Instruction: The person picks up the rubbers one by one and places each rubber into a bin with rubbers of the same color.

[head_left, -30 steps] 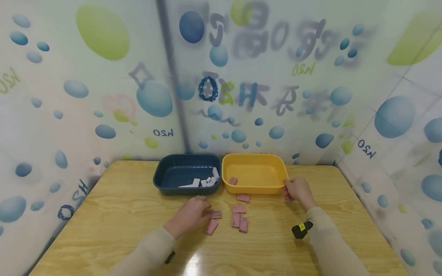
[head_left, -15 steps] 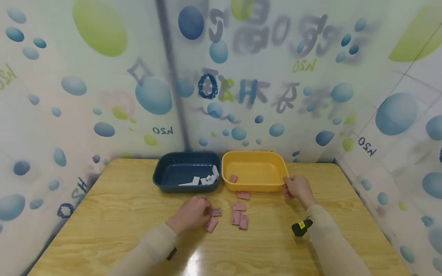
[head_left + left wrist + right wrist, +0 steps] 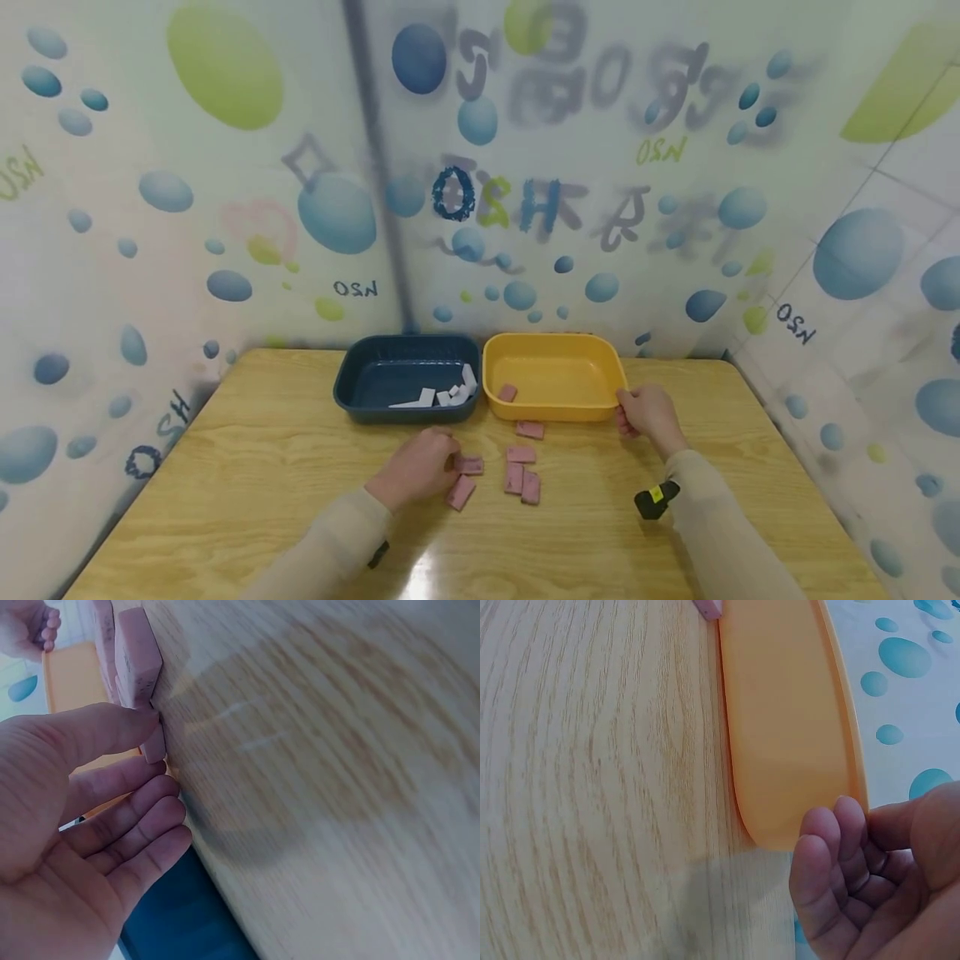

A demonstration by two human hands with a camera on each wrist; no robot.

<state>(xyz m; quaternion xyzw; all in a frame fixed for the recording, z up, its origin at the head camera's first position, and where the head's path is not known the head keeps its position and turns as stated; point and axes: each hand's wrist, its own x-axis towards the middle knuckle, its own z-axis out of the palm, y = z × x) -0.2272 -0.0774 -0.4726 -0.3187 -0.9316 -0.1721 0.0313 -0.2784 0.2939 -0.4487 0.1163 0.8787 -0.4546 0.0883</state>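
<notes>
Between the left hand's thumb and forefinger — a pinched pink block; right hand grips yellow tray.

Left grip: thumb and forefinger pinching, other fingers bent beside them; sleeved left forearm slanting back from grip. Right grip, farther forward: fingers curled, thumb opposing; right forearm sleeved, behind grip.
</notes>
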